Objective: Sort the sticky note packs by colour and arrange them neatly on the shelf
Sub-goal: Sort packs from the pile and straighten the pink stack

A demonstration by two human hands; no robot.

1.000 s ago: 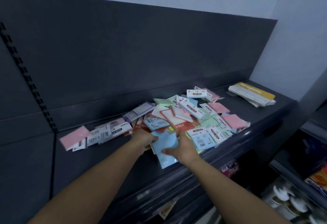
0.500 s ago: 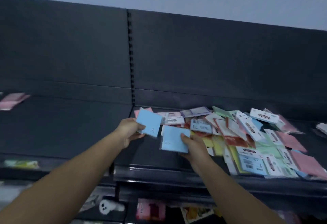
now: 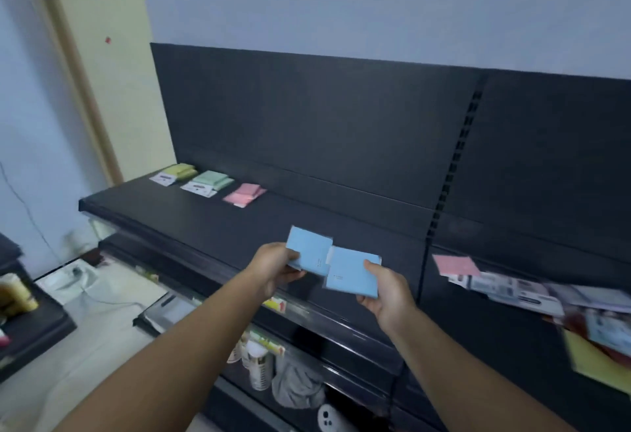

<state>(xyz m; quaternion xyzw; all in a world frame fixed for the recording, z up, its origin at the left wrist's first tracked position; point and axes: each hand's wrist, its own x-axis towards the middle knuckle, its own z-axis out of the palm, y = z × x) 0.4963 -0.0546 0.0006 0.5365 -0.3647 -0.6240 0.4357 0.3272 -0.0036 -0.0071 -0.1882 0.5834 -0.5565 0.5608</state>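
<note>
Above the front of the shelf [image 3: 205, 223], the left hand [image 3: 276, 266] has its fingers clamped on one blue pack [image 3: 309, 249]. The right hand [image 3: 386, 291] has its fingers clamped on the other blue pack [image 3: 353, 274], and the two packs overlap a little at their near edges. At the far left end of the shelf lie a yellow stack [image 3: 177, 172], a green stack [image 3: 208, 180] and a pink stack [image 3: 244, 194] side by side, and at its right end lies a blurred mixed pile [image 3: 546, 295].
</note>
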